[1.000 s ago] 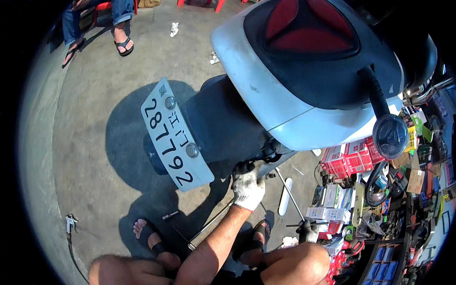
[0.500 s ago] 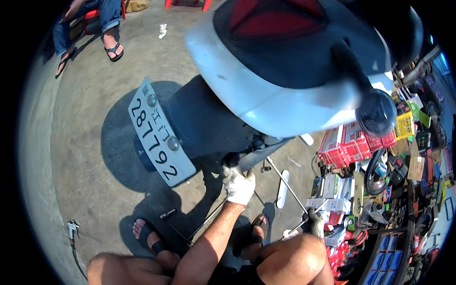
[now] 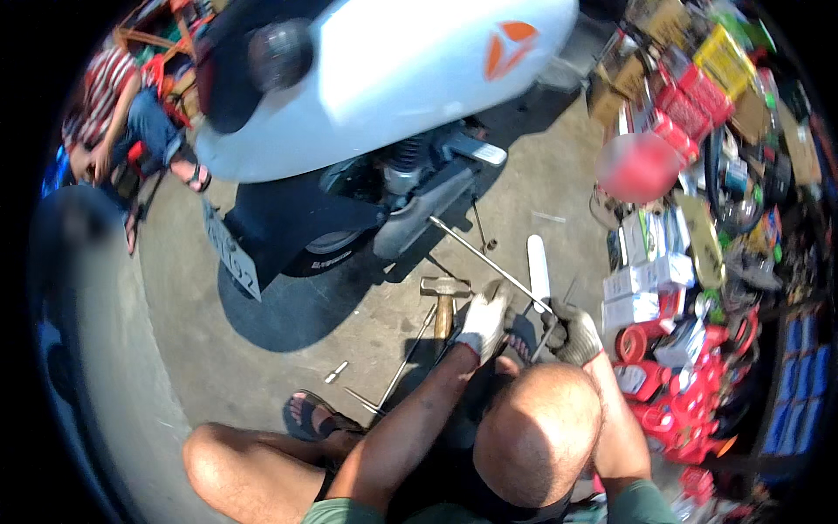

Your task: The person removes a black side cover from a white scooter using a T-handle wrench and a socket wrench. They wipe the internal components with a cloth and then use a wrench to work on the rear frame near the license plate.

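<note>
Both hands wear whitish work gloves with dark, dirty fingers. My right hand (image 3: 573, 334), by my raised knee, is closed round the handle of a long T-handle wrench (image 3: 489, 263). The shaft slants up and left, its far tip meeting the dark lower side of a silver-white scooter (image 3: 384, 87). Just below the shaft is my left hand (image 3: 486, 319), its fingers stretched out and seemingly holding nothing. A hammer (image 3: 444, 288) with a wooden handle lies on the floor to its left. Beside that is another thin metal rod wrench (image 3: 406, 358).
A small metal socket (image 3: 336, 372) lies near my sandalled foot. Beyond my hands is a long white strip (image 3: 539, 272). Boxes (image 3: 650, 288) and red bottles (image 3: 681, 410) crowd the right side. A seated person in striped clothing (image 3: 118, 87) is at the far left.
The view has swung to show more of the scooter's side. My left hand has come away from under its rear, back toward the wrench shaft. My right hand keeps hold of the wrench.
</note>
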The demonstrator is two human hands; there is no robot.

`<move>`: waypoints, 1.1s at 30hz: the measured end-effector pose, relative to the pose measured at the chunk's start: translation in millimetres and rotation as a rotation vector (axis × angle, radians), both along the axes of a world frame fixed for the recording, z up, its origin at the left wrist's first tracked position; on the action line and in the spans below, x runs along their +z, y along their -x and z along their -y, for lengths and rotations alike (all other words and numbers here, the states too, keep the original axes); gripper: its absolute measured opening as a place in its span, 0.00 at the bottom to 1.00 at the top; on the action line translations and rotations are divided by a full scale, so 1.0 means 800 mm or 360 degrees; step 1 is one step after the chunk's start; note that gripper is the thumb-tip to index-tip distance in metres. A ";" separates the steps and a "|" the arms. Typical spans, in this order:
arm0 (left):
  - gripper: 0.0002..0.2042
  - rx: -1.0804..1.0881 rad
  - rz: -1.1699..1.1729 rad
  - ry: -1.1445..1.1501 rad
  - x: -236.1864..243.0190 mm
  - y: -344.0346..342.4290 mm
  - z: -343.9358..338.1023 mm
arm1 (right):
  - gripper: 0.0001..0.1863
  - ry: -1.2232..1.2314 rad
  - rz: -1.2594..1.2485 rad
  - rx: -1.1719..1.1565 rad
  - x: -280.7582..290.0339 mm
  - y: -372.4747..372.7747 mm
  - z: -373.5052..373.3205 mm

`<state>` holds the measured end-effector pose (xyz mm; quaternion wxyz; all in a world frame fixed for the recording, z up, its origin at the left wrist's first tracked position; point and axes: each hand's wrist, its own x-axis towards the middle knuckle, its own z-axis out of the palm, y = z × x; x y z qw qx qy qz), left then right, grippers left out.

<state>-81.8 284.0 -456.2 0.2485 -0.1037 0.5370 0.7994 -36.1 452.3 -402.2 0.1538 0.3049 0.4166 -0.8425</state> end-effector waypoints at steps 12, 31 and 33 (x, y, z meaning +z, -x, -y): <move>0.14 0.0211 0.0047 -0.0141 0.016 0.002 -0.034 | 0.28 -0.2707 -0.0849 0.0413 -0.001 -0.044 -0.028; 0.16 -0.0022 0.0131 -0.0226 0.026 -0.006 -0.057 | 0.16 -0.0621 -0.0470 0.0255 -0.003 -0.032 -0.066; 0.16 -0.0050 0.0126 -0.0291 0.030 -0.002 -0.060 | 0.15 -0.1134 -0.0378 0.0547 -0.051 -0.034 -0.072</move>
